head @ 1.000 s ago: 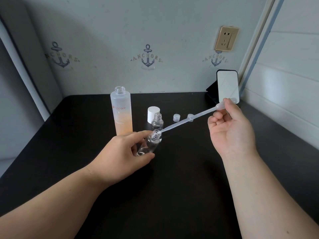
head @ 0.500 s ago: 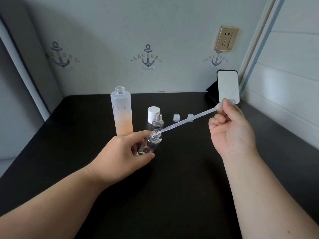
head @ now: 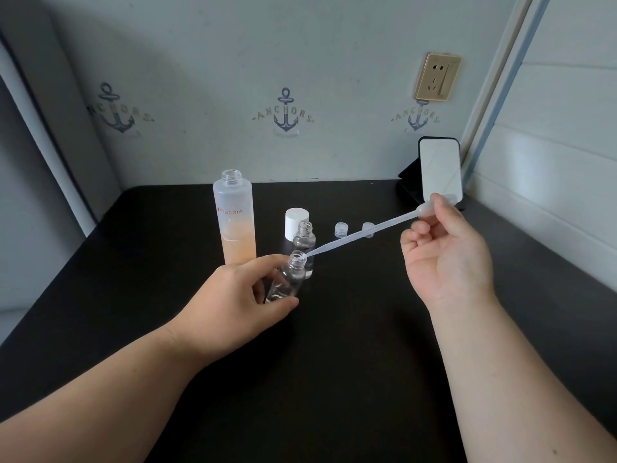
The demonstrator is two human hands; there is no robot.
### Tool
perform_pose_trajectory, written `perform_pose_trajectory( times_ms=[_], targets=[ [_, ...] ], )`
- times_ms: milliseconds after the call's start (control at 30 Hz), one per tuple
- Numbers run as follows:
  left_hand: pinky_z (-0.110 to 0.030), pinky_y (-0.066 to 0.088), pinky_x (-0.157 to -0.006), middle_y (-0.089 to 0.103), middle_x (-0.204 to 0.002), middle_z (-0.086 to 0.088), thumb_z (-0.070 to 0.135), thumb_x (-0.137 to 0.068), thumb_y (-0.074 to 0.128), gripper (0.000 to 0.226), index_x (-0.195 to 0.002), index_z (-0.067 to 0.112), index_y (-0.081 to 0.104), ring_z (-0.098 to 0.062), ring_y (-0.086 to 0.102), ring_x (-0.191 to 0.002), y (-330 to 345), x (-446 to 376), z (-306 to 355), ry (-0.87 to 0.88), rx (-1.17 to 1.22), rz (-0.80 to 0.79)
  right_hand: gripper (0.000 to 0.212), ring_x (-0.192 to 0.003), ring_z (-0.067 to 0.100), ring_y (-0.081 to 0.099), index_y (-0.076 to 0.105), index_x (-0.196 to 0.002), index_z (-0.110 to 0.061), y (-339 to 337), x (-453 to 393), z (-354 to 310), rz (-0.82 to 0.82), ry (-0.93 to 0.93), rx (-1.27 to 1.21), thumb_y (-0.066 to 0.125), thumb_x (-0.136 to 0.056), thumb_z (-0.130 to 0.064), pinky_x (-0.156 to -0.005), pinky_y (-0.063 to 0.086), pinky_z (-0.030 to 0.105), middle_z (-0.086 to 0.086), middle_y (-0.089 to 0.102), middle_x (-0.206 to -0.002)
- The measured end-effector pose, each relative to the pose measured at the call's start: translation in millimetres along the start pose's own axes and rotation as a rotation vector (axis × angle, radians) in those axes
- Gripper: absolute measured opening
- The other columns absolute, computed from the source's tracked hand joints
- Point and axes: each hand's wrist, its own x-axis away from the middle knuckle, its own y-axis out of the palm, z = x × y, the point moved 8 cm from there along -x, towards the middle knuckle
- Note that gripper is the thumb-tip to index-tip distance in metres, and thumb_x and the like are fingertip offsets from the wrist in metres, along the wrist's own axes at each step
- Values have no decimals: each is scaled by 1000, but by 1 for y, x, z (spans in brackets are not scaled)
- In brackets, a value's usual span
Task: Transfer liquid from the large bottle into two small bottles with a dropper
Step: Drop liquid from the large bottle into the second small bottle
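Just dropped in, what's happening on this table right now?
A person is filling a small bottle with a dropper. The left hand grips that bottle, tilted, and the right hand pinches the dropper's bulb, with its tip at the bottle's mouth. The large bottle stands open behind, partly full of peach liquid. A second small bottle stands uncapped beside a white cap, and two small clear caps lie further right.

Over the black table (head: pixel 334 362), the left hand (head: pixel 230 295) holds a tilted small bottle (head: pixel 287 279) while the right hand (head: pixel 447 259) pinches the dropper (head: pixel 367 230), its tip at the bottle's mouth, beside the uncapped large bottle (head: pixel 235 218).
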Motion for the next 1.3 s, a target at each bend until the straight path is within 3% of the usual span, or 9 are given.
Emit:
perform_pose_trajectory(
  times_ms=[233, 467, 567, 667, 733, 900, 967, 1100, 1300],
  targets=[
    [-9, 45, -61, 61, -88, 33, 46, -77, 80, 31, -100, 47, 59, -1, 62, -77, 2, 1, -5, -84, -2, -24, 6, -59, 14, 59, 71, -93, -8, -3, 0, 1, 39, 18, -53, 72, -89, -13, -57, 49, 24, 1, 67, -73],
    [-8, 45, -63, 60, -94, 37, 67, -71, 68, 38, -103, 52, 56, -3, 62, -81, 2, 1, 0, -68, 56, -42, 9, -60, 13, 61, 69, -98, -8, -3, 2, 3, 47, 30, -70, 69, -91, -13, -58, 50, 24, 0, 68, -74],
    [-15, 48, -65, 67, -92, 22, 71, -84, 59, 40, -110, 42, 65, -10, 63, -76, -10, 3, -2, -76, 150, 82, 8, -60, 12, 62, 68, -99, -9, -2, 2, 4, 41, 35, -65, 67, -92, -13, -58, 50, 23, 0, 68, -74],
    [-15, 48, -66, 70, -89, 11, 50, -95, 53, 26, -107, 33, 68, -5, 63, -74, -27, 9, -4, -87, 264, 282, 7, -61, 12, 63, 68, -98, -9, -1, 2, 4, 34, 36, -65, 67, -92, -13, -58, 50, 24, 0, 68, -74],
    [-13, 45, -66, 67, -88, 11, 40, -98, 49, 20, -104, 30, 65, -3, 62, -75, -39, 13, -5, -97, 268, 427, 8, -62, 13, 63, 68, -98, -9, -1, 2, 5, 27, 41, -67, 67, -92, -13, -58, 50, 24, 0, 68, -75],
    [-28, 49, -75, 58, -98, 19, 35, -95, 58, 21, -115, 33, 51, 2, 58, -87, -58, 21, -26, -235, 276, 696, 5, -63, 12, 63, 69, -95, -10, 0, 2, 6, 11, 45, -65, 68, -92, -13, -59, 51, 24, 1, 68, -76],
    [-23, 48, -78, 55, -106, 14, 35, -90, 62, 37, -123, 32, 47, 5, 57, -91, -57, 19, -32, -273, 274, 689, 9, -63, 13, 64, 75, -87, -11, 1, 3, 7, 4, 51, -66, 68, -92, -13, -58, 51, 24, 1, 68, -76],
    [-18, 44, -86, 54, -124, 23, 46, -89, 69, 71, -149, 32, 34, 11, 55, -108, -36, 7, -45, -367, 304, 460, 24, -64, 13, 64, 78, -71, -16, 4, 4, 7, -9, 59, -53, 68, -92, -13, -59, 51, 24, 1, 68, -77],
    [-13, 41, -70, 59, -104, 28, 47, -90, 67, 51, -136, 36, 47, 10, 59, -91, -29, 2, -51, -431, 175, 374, 29, -67, 11, 65, 78, -67, -16, 6, 4, 7, -21, 52, -31, 67, -94, -14, -62, 52, 23, 0, 69, -76]
  ],
)
